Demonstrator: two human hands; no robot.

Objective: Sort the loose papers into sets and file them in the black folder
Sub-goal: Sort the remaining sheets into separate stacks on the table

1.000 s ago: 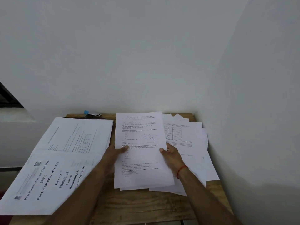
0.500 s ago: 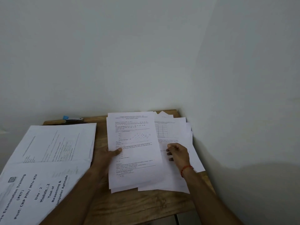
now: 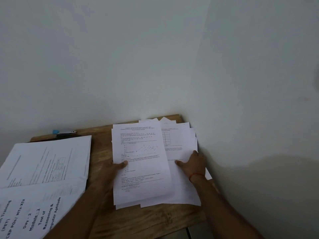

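A thin set of printed sheets (image 3: 141, 163) lies in the middle of the wooden table (image 3: 138, 223). My left hand (image 3: 112, 168) grips its left edge, thumb on top and fingers underneath. To its right a loose, fanned pile of papers (image 3: 179, 137) reaches the wall corner. My right hand (image 3: 193, 163) lies flat on that pile with straight fingers pressing down. At the left, sorted sets (image 3: 50, 163) lie over the black folder (image 3: 57, 137), of which only a dark strip at the back edge shows.
A stapler with a blue end (image 3: 63, 131) lies at the table's back edge behind the folder. White walls close in behind and on the right. A cover sheet with large print (image 3: 31, 216) overhangs the table's front left.
My right hand let go of the centre set and slid right onto the loose pile, flattening on it. The left hand keeps its hold. The view has swung to the right.
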